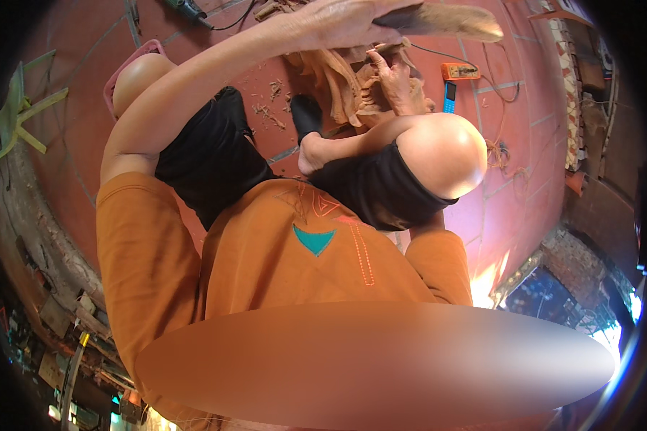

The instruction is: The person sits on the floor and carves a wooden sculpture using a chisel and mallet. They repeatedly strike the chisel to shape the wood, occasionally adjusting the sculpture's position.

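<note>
My left arm (216, 75) reaches across the top of the view. My left hand (338, 21) is closed round a thick, club-shaped wooden mallet (453, 21), its rounded end pointing right above the carving. Below it, a reddish-brown wood carving (338, 82) with flowing, ridged shapes lies on the floor between my feet. My right hand (395, 82) comes from behind my right knee and rests at the carving's right side. Its thumb and fingers are drawn together close to the wood; whatever lies between them is too small to make out.
Wood shavings (269, 111) lie scattered on the red tiled floor (514, 136). Right of the carving are an orange box-like device (460, 71), a blue phone (449, 97) and dark cables. A corded power tool (187, 10) lies at the far left, green strips (32, 115) at the left edge.
</note>
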Tool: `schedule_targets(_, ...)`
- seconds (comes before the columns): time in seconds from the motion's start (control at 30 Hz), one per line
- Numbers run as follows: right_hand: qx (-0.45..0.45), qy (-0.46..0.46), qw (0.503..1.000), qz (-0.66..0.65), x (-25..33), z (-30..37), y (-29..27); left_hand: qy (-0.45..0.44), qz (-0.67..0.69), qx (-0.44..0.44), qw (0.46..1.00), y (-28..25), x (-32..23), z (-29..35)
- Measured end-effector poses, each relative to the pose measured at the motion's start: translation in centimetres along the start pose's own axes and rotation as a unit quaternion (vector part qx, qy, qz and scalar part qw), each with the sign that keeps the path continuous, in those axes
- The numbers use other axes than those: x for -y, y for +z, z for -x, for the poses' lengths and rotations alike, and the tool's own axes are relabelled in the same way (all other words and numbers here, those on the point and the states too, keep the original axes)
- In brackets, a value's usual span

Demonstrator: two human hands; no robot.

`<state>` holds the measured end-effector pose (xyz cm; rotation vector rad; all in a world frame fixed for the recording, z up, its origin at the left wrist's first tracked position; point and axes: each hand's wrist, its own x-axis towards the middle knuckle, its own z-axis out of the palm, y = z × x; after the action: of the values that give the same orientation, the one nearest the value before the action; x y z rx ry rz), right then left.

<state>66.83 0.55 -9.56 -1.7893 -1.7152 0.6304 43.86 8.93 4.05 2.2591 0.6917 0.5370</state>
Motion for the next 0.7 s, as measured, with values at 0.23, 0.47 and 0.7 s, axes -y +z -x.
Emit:
schedule_targets(0.23,0.000,-0.001,1.000,0.007,-0.2,0.4,0.0,0.033,-0.110,0.062,0.991,1.6,1.7,-0.1)
schedule_targets(0.47,-0.001,0.004,1.000,0.009,-0.1,0.4,-0.4,-0.001,-0.048,0.020,0.999,2.1,0.6,0.4)
schedule_targets(0.7,-0.002,0.011,1.000,0.029,0.1,0.8,-0.9,-0.078,-0.127,0.100,0.984,0.9,1.4,0.2)
